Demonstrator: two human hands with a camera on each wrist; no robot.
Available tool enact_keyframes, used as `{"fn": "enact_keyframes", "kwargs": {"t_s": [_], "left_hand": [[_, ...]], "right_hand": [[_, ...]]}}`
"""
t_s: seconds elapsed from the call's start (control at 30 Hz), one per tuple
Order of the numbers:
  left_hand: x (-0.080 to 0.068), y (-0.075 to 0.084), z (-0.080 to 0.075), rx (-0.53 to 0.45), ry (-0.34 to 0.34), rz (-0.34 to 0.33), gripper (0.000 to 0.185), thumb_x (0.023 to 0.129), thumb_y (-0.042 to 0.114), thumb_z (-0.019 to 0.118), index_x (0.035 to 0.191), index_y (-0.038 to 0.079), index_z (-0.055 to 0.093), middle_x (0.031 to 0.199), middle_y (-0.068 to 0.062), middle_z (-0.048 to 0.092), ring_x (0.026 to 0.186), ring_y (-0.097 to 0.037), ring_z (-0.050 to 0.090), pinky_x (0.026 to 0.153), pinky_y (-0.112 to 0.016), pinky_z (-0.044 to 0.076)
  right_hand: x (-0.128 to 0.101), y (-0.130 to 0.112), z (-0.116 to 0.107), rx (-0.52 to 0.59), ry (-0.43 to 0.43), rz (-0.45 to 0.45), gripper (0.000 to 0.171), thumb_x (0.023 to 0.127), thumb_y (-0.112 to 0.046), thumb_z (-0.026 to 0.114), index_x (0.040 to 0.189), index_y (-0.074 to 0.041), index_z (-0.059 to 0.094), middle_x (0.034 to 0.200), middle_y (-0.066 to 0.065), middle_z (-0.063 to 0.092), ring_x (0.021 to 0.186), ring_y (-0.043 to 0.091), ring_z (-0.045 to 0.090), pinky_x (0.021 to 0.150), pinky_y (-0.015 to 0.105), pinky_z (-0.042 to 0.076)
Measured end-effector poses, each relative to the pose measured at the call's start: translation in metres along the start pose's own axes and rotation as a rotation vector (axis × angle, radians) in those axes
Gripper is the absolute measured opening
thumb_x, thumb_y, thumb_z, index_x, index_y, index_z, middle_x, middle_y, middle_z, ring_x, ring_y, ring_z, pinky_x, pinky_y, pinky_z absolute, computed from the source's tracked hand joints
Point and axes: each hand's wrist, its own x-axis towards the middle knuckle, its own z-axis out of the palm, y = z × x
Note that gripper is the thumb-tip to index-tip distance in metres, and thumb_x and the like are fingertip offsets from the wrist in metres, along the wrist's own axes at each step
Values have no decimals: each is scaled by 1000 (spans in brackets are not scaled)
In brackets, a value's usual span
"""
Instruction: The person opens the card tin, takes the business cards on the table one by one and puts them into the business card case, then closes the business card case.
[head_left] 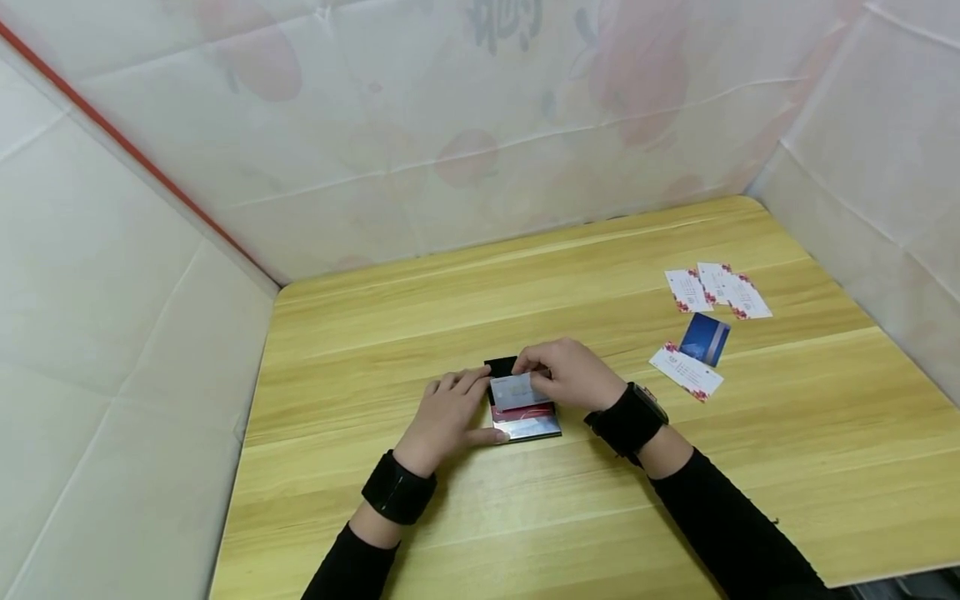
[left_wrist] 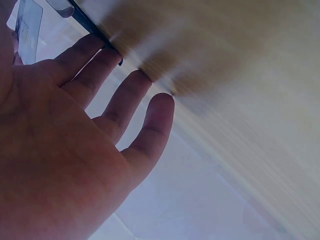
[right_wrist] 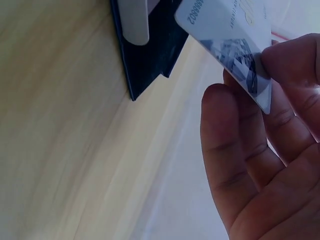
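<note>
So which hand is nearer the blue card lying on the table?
Right. The right hand is just left of the blue card; the left hand lies farther left.

- Under my grip lies the pale yellow wooden table [head_left: 450,533] with its straight grain.
- To the right of my grip, well apart from it, a dark blue plastic card with a grey stripe [head_left: 706,339] lies flat.
- Just nearer me than that, a white paper card with red floral corners [head_left: 686,372] touches it.
- Farther right and away from me, three more white floral-cornered cards [head_left: 717,290] overlap in a loose fan.
- White sheeting with faded red flower prints [head_left: 450,125] walls in the table.
</note>
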Motion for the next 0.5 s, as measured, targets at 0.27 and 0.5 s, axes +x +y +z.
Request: {"fn": "enact_keyframes", "kwargs": {"t_s": [0.27,0.5], "left_hand": [[0,0,0,-10,7,1,87,70,70,59,137,16,43,144,0,35,123,-27,37,95,-50,31],[-1,-1,1,-5,8,4,87,70,70,58,137,17,43,144,1,35,123,-27,38,95,-50,32]], "right_hand": [[0,-2,4,-35,-65,31,22,81,-5,58,90,-22,68,85,-13,65,69,1,54,63,23,45],[-2,-2,9,-47,-84,41,22,80,-5,59,88,-25,68,85,-12,59,69,4,51,62,24,44]]}}
